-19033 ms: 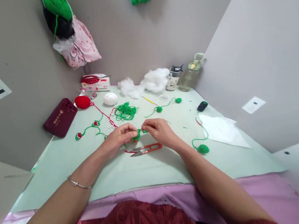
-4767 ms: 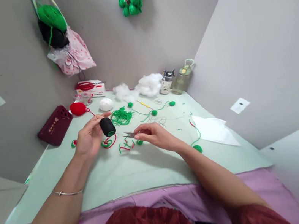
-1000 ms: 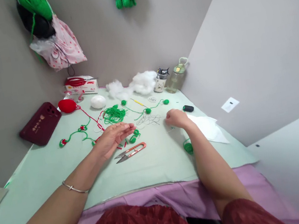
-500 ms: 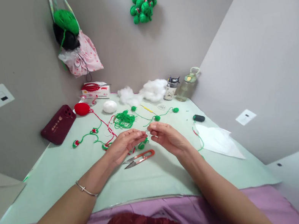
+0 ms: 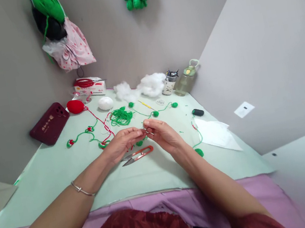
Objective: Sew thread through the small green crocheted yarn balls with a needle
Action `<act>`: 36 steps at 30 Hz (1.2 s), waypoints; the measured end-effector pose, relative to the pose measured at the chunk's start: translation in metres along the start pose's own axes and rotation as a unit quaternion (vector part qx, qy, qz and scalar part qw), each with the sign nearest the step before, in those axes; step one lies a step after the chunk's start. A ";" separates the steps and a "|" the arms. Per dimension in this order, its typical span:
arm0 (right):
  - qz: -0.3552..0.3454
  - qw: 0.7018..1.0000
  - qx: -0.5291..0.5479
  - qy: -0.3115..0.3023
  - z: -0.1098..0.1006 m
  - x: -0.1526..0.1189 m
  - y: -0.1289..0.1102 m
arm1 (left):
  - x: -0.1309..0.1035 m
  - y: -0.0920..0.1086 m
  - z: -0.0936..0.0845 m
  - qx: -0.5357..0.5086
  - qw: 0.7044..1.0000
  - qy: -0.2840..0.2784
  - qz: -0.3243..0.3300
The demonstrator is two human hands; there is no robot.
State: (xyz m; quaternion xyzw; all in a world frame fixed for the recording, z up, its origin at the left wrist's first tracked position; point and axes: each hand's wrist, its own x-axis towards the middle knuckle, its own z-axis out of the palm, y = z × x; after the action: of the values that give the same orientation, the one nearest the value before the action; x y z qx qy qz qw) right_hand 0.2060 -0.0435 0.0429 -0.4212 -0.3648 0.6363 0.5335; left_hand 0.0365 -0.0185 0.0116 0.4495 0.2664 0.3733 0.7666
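Observation:
My left hand (image 5: 124, 144) and my right hand (image 5: 163, 133) meet above the table, fingertips pinched close together. Whatever is between them is too small to make out. Just below the fingers lies a small green yarn ball (image 5: 140, 143), partly covered by the hands. Orange-handled thread snips (image 5: 144, 152) rest in front of it, blades pointing left. Left of my left hand is a green, red and white crocheted piece (image 5: 102, 144), with red yarn running behind it. A heap of loose green yarn (image 5: 121, 116) sits beyond the hands.
A yellow crochet hook (image 5: 145, 104) and green balls on strands (image 5: 155, 113) lie farther back. White stuffing (image 5: 152, 85), a water bottle (image 5: 186, 80) and a pen cup (image 5: 169, 84) line the wall. At left are a red yarn ball (image 5: 75, 106) and phone (image 5: 49, 124); at right, white paper (image 5: 218, 134).
The view has tipped downward and turned slightly right. My fingertips have drawn closer together. A green ball beside my right forearm now shows more fully.

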 end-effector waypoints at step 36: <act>-0.057 0.991 -0.109 0.046 0.001 0.002 0.011 | -0.001 0.002 0.004 -0.005 0.999 0.018 0.029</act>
State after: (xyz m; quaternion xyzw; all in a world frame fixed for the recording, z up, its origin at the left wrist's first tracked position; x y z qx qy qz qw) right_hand 0.2009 -0.0436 0.0334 -0.4842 -0.4303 0.5415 0.5359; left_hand 0.0380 -0.0207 0.0150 0.4467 0.2650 0.4048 0.7526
